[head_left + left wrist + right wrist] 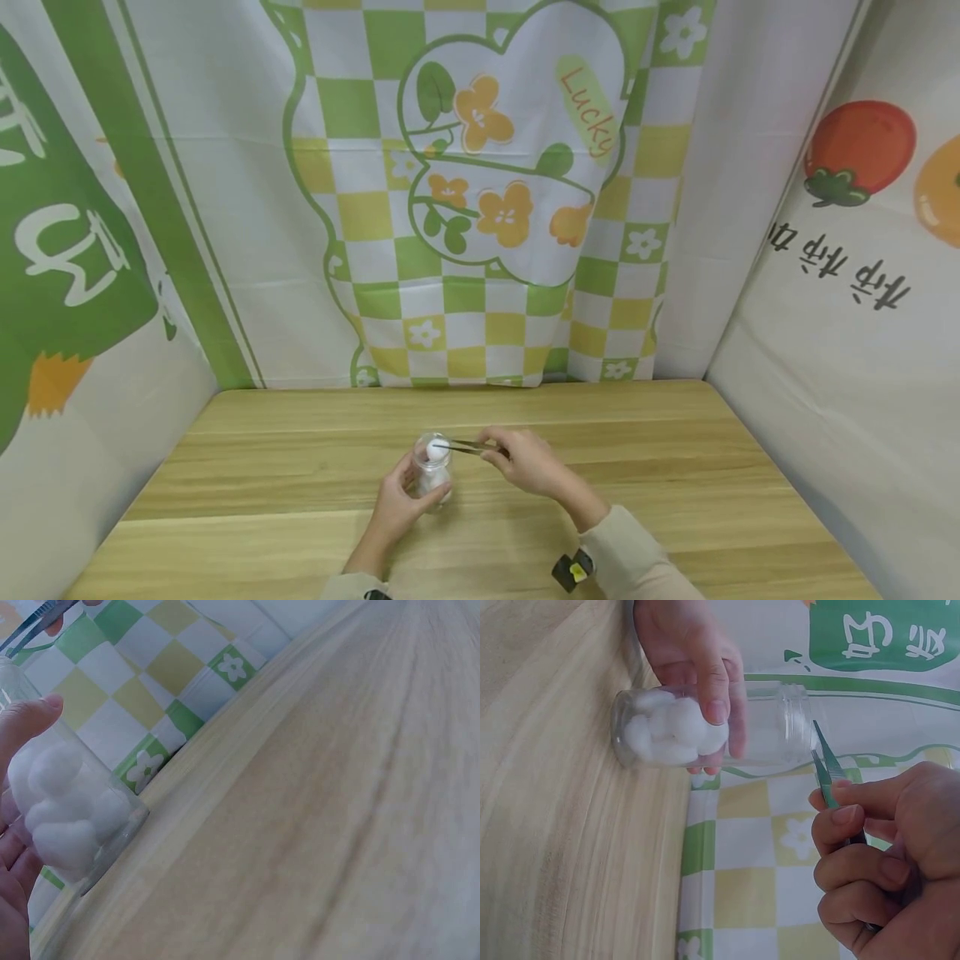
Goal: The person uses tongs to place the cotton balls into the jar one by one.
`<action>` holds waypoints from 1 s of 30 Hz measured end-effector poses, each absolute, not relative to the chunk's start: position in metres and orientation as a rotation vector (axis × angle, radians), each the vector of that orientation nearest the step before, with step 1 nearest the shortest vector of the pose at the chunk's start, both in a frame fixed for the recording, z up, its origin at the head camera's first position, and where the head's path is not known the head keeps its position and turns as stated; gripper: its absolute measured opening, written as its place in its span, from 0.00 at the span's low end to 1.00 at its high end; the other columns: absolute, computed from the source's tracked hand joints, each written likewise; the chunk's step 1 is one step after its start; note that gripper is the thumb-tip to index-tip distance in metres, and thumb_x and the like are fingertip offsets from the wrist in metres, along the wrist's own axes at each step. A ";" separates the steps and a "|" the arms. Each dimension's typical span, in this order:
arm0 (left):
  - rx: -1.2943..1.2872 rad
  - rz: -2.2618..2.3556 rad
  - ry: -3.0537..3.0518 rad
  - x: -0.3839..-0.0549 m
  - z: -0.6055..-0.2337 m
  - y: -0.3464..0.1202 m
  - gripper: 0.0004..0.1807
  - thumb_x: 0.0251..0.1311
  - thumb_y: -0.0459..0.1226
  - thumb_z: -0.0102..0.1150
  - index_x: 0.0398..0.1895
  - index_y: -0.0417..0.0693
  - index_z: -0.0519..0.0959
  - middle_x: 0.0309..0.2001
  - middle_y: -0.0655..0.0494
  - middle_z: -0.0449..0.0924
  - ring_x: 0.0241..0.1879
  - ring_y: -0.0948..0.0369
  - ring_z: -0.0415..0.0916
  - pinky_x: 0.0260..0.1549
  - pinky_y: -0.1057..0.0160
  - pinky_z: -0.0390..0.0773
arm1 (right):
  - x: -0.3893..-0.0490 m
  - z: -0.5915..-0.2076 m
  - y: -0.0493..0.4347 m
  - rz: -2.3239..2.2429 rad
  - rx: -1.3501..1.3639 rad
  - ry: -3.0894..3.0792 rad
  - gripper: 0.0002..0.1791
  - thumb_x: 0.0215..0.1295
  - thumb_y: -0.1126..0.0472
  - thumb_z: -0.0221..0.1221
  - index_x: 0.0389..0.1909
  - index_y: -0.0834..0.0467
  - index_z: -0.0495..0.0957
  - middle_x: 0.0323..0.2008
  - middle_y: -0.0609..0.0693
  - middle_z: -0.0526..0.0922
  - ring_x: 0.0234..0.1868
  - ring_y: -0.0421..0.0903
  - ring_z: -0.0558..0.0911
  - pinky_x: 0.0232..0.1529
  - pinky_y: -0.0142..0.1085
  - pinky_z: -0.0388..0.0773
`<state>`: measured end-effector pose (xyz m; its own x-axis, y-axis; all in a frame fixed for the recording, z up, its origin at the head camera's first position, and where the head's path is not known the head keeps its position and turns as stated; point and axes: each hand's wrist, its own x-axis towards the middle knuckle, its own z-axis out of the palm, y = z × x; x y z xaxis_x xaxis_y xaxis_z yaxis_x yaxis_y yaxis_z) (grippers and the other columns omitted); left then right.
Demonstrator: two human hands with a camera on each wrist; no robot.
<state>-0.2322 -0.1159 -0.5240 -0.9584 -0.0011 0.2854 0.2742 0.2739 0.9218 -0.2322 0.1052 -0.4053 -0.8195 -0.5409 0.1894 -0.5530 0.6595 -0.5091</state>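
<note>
A clear jar (424, 465) stands upright on the wooden table, gripped around its side by my left hand (396, 506). Several white cotton balls (676, 729) fill its lower part, seen through the wall in both wrist views. My right hand (531, 463) holds metal tweezers (467, 447) between thumb and fingers. Their tips reach the jar's mouth, where a single cotton ball (437, 451) shows in the head view. In the right wrist view the tweezers' arms are slightly apart; whether they pinch that ball I cannot tell.
The wooden table (300, 467) extends around both hands. A checked green, yellow and white cloth (465, 333) hangs behind its far edge, with printed cloths (847, 367) at the sides. A dark strap with a yellow mark (576, 570) sits by the right sleeve.
</note>
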 end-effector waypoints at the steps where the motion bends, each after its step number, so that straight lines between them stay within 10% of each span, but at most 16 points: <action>1: -0.253 -1.755 -2.313 -0.232 -0.524 -0.116 0.36 0.47 0.34 0.73 0.62 0.35 0.70 0.55 0.36 0.80 0.55 0.40 0.77 0.58 0.41 0.76 | -0.232 -0.406 0.105 0.894 0.931 -2.850 0.12 0.69 0.60 0.55 0.50 0.57 0.78 0.19 0.47 0.76 0.17 0.32 0.62 0.17 0.23 0.57; 30: -0.283 -1.743 -2.293 -0.231 -0.524 -0.116 0.33 0.47 0.34 0.73 0.59 0.38 0.73 0.54 0.37 0.80 0.54 0.41 0.78 0.56 0.42 0.78 | -0.227 -0.420 0.125 1.109 0.850 -2.812 0.14 0.69 0.62 0.55 0.52 0.62 0.77 0.23 0.53 0.81 0.20 0.31 0.67 0.22 0.24 0.67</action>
<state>-0.2311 -0.1157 -0.5244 -0.9507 0.0046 0.3101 0.3001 0.2670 0.9158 -0.2267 0.1245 -0.4202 -0.8536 -0.4842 0.1924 -0.4852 0.6042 -0.6321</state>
